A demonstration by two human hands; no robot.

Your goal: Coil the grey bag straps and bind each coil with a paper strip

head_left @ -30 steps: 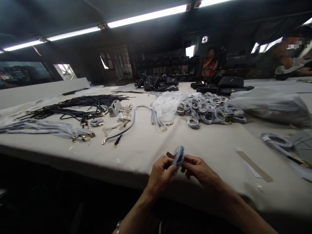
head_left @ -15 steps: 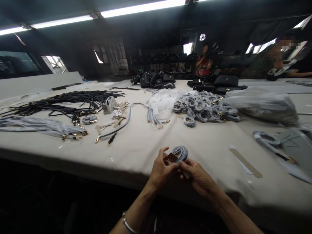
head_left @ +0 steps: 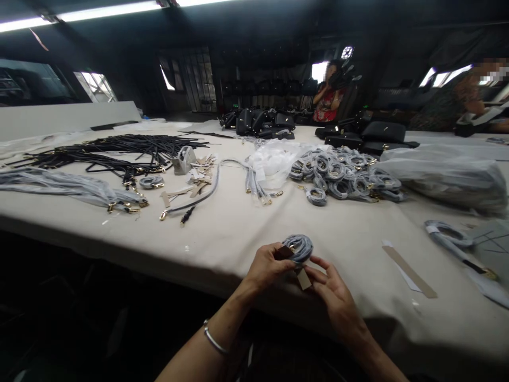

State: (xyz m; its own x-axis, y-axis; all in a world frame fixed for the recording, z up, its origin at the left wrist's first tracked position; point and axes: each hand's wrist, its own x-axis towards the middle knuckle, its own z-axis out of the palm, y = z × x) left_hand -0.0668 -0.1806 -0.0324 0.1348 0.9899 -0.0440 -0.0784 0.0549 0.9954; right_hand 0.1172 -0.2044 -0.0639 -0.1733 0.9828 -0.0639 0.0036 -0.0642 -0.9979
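Observation:
My left hand (head_left: 265, 268) is closed on a coiled, plastic-wrapped grey strap (head_left: 303, 248), held just above the table's near edge. A dark brown piece of card (head_left: 283, 252) lies against the coil by my left fingers. Below the coil sticks out a short tan card strip (head_left: 304, 279). My right hand (head_left: 336, 292) is beside the coil, its fingers apart and stretched toward the strip. Whether its fingertips touch the coil or the strip, I cannot tell.
Many coiled straps (head_left: 338, 172) are heaped across the table (head_left: 222, 239). Straight black straps (head_left: 131, 148), wrapped grey straps (head_left: 59, 188) and a tape dispenser (head_left: 185, 161) lie left. Card strips (head_left: 411, 270) lie right. Black bags (head_left: 258, 123) and people stand beyond.
My right fingers have opened and come away from the coil, and the tan strip below now shows. My left hand keeps the coil. The whole view has shifted slightly.

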